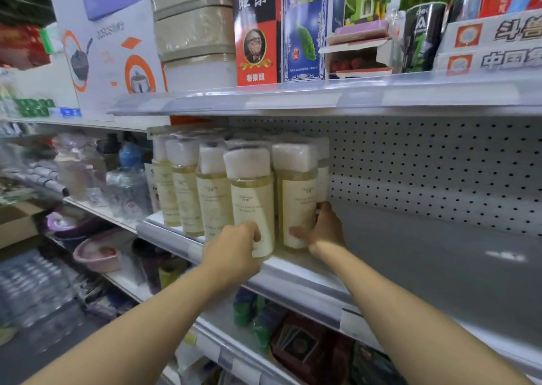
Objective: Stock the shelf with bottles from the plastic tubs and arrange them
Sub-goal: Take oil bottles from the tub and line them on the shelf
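Both forearms reach up from the bottom of frame to the middle shelf [296, 270]. Left hand [234, 248] has its fingers curled round the lower body of the front bottle [252, 205], which stands right at the shelf lip. Right hand [319, 230] wraps the base of the neighbouring bottle [299, 196], thumb across the front label, fingers round the back. Both bottles look upright, just beside each other with a thin gap between.

Step in hand, as a judgement: seating these two and squaring them to the row. To do it well: keep the low grip, slide rather than lift, close the gap so the sides touch, turn labels to face out, and line the fronts up with the earlier bottles [187, 191] to the left.

Behind them more of the same bottles fill the back rows; count unclear. To the right the shelf is bare as far as the pegboard back panel [440, 164], so the row should extend that way. Tubs not in view.
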A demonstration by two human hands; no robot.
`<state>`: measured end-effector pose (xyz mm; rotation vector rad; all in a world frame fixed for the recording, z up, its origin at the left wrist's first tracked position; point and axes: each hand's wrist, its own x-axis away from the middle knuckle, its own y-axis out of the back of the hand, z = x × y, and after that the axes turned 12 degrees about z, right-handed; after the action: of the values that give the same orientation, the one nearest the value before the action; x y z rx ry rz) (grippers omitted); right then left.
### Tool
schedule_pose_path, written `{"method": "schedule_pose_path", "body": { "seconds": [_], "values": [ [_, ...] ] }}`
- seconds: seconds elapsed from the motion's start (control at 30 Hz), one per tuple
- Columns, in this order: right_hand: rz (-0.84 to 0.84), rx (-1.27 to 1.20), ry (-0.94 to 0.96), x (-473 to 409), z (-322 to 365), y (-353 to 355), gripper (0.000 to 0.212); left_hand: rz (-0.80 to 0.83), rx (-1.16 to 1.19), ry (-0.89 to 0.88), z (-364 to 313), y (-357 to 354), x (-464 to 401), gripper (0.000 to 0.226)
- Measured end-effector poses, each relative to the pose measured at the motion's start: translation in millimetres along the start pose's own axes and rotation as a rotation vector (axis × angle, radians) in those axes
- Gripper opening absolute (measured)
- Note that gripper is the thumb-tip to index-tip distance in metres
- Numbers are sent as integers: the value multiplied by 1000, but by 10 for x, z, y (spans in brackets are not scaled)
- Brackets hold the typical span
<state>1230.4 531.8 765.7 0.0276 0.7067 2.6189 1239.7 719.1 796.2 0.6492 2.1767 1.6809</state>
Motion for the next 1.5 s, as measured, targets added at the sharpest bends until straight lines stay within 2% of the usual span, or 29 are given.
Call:
{"method": "schedule_pose_path", "body": {
  "seconds": [0.1,0.2,0.3,0.47,0.7,0.93,1.1,1.33,1.5],
  "values": [
    [-2,-1,-34,-37,-44,-51,85,8,-30,19,101,-7,42,43],
    [13,-4,-22,-67,-100,-81,76,3,-46,31,189,-12,34,42],
    [-44,10,-11,-145,-76,-143,69,0,-56,51,249,-10,-5,41],
    [-129,8,-12,-251,-59,-227,91,-8,-64,53,278,-16,-76,39],
    [-195,126,-61,-350,-10,-298,101,-27,-43,66,351,-55,-112,37],
    [-45,53,-33,-418,-98,-188,94,-6,-47,74,388,-28,-155,36],
    [-87,42,-18,-440,-116,-217,83,6,-51,87,379,-77,-173,36],
    [-141,53,-79,-553,-96,-251,92,15,-68,85,369,-80,-205,33],
    [-130,60,-95,-642,-108,-183,90,13,-81,98,388,-54,-201,32]
  ]
}}
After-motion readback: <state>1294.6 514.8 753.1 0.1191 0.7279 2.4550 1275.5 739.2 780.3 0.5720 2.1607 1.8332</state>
